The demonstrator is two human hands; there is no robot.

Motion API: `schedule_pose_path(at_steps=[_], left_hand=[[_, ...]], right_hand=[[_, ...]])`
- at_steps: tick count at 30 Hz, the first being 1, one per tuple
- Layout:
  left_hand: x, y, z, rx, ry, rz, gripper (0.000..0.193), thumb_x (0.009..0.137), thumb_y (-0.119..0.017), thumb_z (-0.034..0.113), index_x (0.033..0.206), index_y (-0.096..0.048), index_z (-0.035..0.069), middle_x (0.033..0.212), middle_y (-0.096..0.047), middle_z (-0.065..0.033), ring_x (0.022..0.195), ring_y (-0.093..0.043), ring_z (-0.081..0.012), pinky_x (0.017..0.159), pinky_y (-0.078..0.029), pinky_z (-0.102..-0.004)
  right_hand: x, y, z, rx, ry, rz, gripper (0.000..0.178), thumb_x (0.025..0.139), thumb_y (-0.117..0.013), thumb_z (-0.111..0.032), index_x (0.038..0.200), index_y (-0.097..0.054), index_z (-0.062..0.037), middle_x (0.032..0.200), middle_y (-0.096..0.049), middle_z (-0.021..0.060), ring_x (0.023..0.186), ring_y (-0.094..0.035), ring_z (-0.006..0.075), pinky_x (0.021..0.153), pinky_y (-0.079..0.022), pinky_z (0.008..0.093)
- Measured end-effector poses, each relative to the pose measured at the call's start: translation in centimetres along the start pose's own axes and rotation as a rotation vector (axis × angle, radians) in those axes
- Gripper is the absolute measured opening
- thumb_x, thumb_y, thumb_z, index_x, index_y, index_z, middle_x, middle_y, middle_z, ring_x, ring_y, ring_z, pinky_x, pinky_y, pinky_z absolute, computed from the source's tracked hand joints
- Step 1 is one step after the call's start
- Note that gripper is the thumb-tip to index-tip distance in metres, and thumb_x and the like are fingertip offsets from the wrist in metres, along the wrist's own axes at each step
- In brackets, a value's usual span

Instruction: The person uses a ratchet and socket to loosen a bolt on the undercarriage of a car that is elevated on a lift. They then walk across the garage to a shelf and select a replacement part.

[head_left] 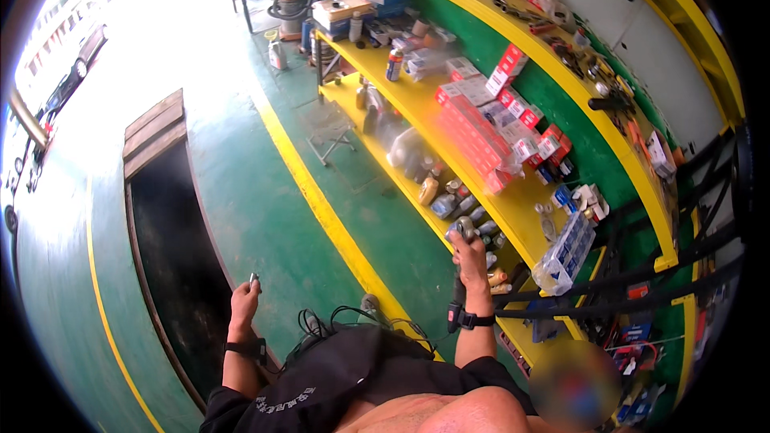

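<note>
Close in, a black shirt (pixel 337 365) spreads across the lower edge, and thin dark cables (pixel 345 317) loop at the waist. The right hand (pixel 472 263), strapped at the wrist, is wrapped firmly around a hand tool (pixel 463 229) whose grey head rises above the fist, its dark handle running down beside the wrist. Well apart from it, the left hand (pixel 245 301) pinches a small metal piece (pixel 254 278) between thumb and curled fingers; its exact kind is too small to tell.

Beyond the right hand runs a yellow shelf unit (pixel 525 228), bearing a plastic-wrapped blue-and-white pack (pixel 571 248), with bottles (pixel 429 190) on a lower level. Past the left hand, a dark floor pit (pixel 164 216) stretches away. Farther along are red-and-white cartons (pixel 481 140), a folding stool (pixel 327 130), wooden planks (pixel 154 132) across the pit's far end, and a spray can (pixel 394 65). Farthest off stand a canister vacuum (pixel 290 4) and a parked car (pixel 90 50).
</note>
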State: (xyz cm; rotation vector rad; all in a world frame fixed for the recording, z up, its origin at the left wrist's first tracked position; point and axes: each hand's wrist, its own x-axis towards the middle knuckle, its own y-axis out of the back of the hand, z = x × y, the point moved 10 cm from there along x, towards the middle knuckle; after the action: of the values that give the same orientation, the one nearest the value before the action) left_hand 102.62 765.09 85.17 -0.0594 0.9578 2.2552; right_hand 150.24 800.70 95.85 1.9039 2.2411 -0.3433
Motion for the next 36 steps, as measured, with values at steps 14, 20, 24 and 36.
schedule_pose_path(at_steps=[14, 20, 24, 36], left_hand=[[-8.2, -2.1, 15.6, -0.061, -0.394, -0.320, 0.026, 0.095, -0.064, 0.028, 0.096, -0.065, 0.002, 0.066, -0.057, -0.0124, 0.059, -0.052, -0.0211, 0.056, -0.043, -0.0354], [-12.1, -3.0, 20.2, -0.137, -0.569, -0.469, 0.027, 0.095, -0.064, 0.027, 0.104, -0.067, 0.003, 0.068, -0.060, -0.0146, 0.059, -0.056, -0.0237, 0.056, -0.046, -0.0369], [-13.5, -3.0, 20.7, -0.158, -0.589, -0.558, 0.026, 0.097, -0.063, 0.026, 0.103, -0.066, 0.000, 0.066, -0.057, -0.0157, 0.054, -0.050, -0.0207, 0.054, -0.044, -0.0359], [-14.5, -5.3, 19.7, -0.180, -0.614, -0.668, 0.029, 0.097, -0.059, 0.033, 0.101, -0.067, 0.006, 0.075, -0.066, -0.0150, 0.068, -0.065, -0.0321, 0.063, -0.050, -0.0405]], right_hand=[[-9.8, -19.8, -2.5, -0.440, 0.354, -0.562, 0.041, 0.092, -0.071, -0.043, 0.104, -0.065, -0.0043, 0.072, -0.052, -0.0040, 0.064, -0.044, 0.0054, 0.056, -0.039, 0.0243], [-14.8, -23.6, -2.7, -0.482, 0.422, -0.669, 0.045, 0.088, -0.074, -0.042, 0.108, -0.063, -0.0039, 0.078, -0.066, 0.0079, 0.070, -0.063, 0.0138, 0.062, -0.050, 0.0300], [-16.9, -24.0, -3.7, -0.582, 0.436, -0.627, 0.042, 0.089, -0.070, -0.041, 0.104, -0.061, -0.0031, 0.085, -0.069, 0.0156, 0.079, -0.070, 0.0283, 0.069, -0.054, 0.0368], [-19.2, -23.1, -4.0, -0.629, 0.563, -0.541, 0.037, 0.085, -0.075, -0.033, 0.104, -0.058, -0.0063, 0.081, -0.066, 0.0143, 0.076, -0.070, 0.0275, 0.066, -0.055, 0.0375]])
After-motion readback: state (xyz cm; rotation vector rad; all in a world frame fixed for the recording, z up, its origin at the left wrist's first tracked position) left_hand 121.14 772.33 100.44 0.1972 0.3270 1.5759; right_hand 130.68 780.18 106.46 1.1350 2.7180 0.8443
